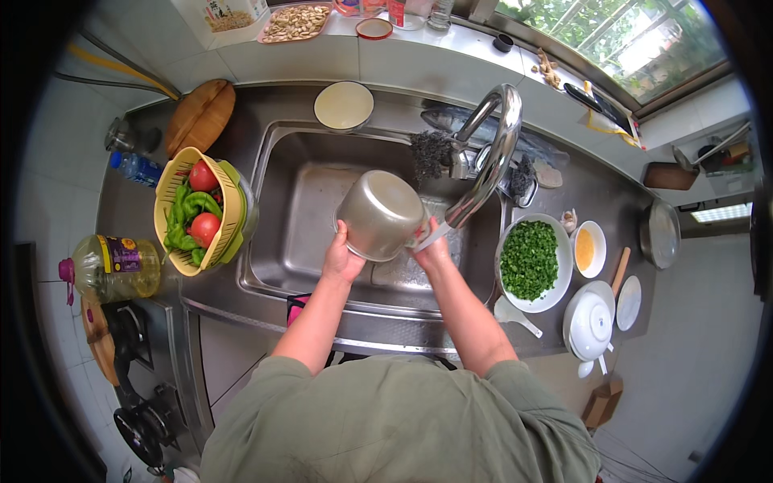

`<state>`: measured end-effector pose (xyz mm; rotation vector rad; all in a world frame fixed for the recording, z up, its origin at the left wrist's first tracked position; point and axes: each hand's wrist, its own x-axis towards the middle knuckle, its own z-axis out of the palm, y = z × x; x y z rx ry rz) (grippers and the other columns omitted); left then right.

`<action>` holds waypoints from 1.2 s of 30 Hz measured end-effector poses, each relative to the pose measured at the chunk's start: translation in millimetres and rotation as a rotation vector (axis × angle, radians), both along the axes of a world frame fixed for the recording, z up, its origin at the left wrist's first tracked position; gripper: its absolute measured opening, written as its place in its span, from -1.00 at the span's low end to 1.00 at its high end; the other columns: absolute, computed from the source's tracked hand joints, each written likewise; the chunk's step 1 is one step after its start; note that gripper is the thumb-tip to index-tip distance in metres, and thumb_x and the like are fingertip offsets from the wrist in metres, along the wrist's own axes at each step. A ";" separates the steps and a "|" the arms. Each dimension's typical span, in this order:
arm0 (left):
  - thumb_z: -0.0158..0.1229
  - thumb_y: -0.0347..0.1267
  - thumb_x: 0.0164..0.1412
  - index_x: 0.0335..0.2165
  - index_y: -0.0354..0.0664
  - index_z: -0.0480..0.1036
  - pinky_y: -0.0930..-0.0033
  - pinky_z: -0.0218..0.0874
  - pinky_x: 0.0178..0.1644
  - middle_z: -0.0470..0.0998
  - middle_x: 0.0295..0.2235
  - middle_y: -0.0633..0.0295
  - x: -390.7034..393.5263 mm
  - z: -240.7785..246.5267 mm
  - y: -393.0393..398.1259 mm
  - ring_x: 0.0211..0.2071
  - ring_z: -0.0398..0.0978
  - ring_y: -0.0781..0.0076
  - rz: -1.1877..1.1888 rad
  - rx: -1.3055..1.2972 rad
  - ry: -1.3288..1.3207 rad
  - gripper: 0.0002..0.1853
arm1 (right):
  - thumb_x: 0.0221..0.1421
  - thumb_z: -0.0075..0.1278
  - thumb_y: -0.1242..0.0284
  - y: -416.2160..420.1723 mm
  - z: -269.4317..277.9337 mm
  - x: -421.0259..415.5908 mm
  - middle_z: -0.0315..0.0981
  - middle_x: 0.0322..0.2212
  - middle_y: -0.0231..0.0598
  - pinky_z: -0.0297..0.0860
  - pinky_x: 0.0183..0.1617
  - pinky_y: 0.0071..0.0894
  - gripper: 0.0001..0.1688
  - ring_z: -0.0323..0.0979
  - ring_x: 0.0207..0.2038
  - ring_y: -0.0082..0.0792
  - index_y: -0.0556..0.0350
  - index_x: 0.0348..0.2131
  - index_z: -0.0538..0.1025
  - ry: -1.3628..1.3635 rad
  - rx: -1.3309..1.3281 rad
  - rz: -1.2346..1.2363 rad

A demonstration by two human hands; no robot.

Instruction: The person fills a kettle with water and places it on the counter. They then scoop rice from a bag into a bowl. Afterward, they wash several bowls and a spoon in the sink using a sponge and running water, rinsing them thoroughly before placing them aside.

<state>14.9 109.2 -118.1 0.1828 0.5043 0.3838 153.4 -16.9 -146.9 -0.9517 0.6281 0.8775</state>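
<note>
Over the stainless steel sink (308, 211) I hold a metal pot (386, 211), tilted with its base up and towards the faucet side. My left hand (344, 259) grips its lower left rim, the thumb on the outer wall. My right hand (433, 244) is at its right side, next to the pale tip of the curved chrome faucet (510, 139); the faucet partly hides those fingers, and a small reddish and white patch shows beside them. The pot's inside is hidden. Whether water is running cannot be told clearly.
Left stand a yellow basket (229, 223) of tomatoes and green peppers and an oil bottle (121, 268). Right are a bowl of chopped greens (564, 265), a small bowl (599, 241) and a white spoon (519, 316). Behind lie an enamel bowl (344, 105) and a bagged fish (441, 119).
</note>
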 end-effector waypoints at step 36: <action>0.04 -0.24 0.17 0.19 0.24 -0.48 -0.13 0.16 -0.01 0.11 0.10 0.02 -31.9 -43.2 -5.1 0.09 0.14 -0.05 -0.459 0.048 0.489 -0.10 | 0.13 -0.20 0.47 19.8 -11.3 1.7 0.36 -0.26 -0.18 0.30 -0.11 -0.32 -0.71 0.33 -0.23 -0.38 0.20 -0.14 0.35 -0.357 0.051 -0.196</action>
